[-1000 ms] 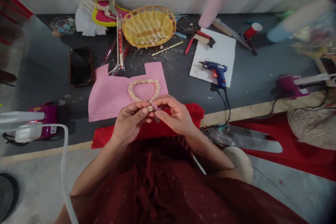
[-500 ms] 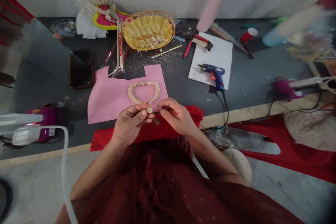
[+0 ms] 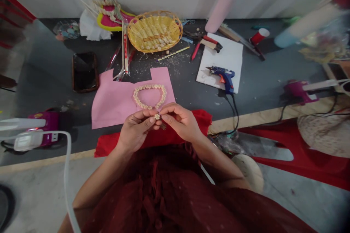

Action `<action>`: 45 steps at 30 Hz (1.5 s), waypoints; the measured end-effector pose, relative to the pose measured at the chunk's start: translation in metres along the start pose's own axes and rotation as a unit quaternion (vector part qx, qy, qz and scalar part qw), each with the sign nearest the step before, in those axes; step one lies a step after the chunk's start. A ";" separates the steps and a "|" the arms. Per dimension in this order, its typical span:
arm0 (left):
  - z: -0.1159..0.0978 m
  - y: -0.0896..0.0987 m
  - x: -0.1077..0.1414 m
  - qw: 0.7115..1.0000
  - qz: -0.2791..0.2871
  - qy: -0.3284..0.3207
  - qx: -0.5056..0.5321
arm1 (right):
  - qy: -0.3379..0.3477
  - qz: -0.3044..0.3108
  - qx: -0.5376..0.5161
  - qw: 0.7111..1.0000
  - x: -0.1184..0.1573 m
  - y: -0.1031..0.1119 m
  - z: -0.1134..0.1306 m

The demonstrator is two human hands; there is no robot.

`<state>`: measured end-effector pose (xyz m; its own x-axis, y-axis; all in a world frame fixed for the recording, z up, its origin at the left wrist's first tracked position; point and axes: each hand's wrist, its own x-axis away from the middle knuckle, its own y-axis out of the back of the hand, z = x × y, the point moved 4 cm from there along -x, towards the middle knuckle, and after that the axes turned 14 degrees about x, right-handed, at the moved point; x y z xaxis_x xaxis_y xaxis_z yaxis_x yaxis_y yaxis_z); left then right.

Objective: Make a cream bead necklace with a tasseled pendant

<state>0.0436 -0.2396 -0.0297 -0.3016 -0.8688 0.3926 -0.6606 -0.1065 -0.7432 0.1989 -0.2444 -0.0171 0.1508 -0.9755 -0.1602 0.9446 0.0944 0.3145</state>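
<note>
My left hand [image 3: 137, 128] pinches a small cream flower [image 3: 156, 116] between thumb and fingers. From the other side, my right hand [image 3: 181, 122] has its thumb and forefinger closed at the flower's right edge. Just beyond the fingers, a ring of similar cream flowers [image 3: 136, 96] lies on a pink sheet [image 3: 109, 103]; its near edge sits close to my fingertips. Under my hands is a red cloth [image 3: 108, 144]. A bit of thin, pale strands shows below the right fingers, too small to make out.
A yellow wicker basket [image 3: 155, 29] holding small pale pieces stands at the back. To the right, a blue glue gun [image 3: 224, 77] rests on a white board [image 3: 205, 69], its cord running off the near edge. A pink bottle [image 3: 221, 5] and a dark tray [image 3: 84, 72] flank the work area.
My right hand has moved slightly left, bringing its fingertips from beside the flower to its edge. The flower has shifted and turned a little in my left hand.
</note>
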 end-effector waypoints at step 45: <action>-0.011 0.004 -0.002 0.999 -0.034 -0.003 -0.001 | -0.058 0.021 0.049 0.997 0.001 0.020 -0.009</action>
<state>0.0342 -0.2330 -0.0276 -0.2522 -0.8626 0.4386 -0.6802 -0.1643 -0.7144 0.2205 -0.2413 -0.0197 0.1501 -0.9880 -0.0374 0.9042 0.1219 0.4093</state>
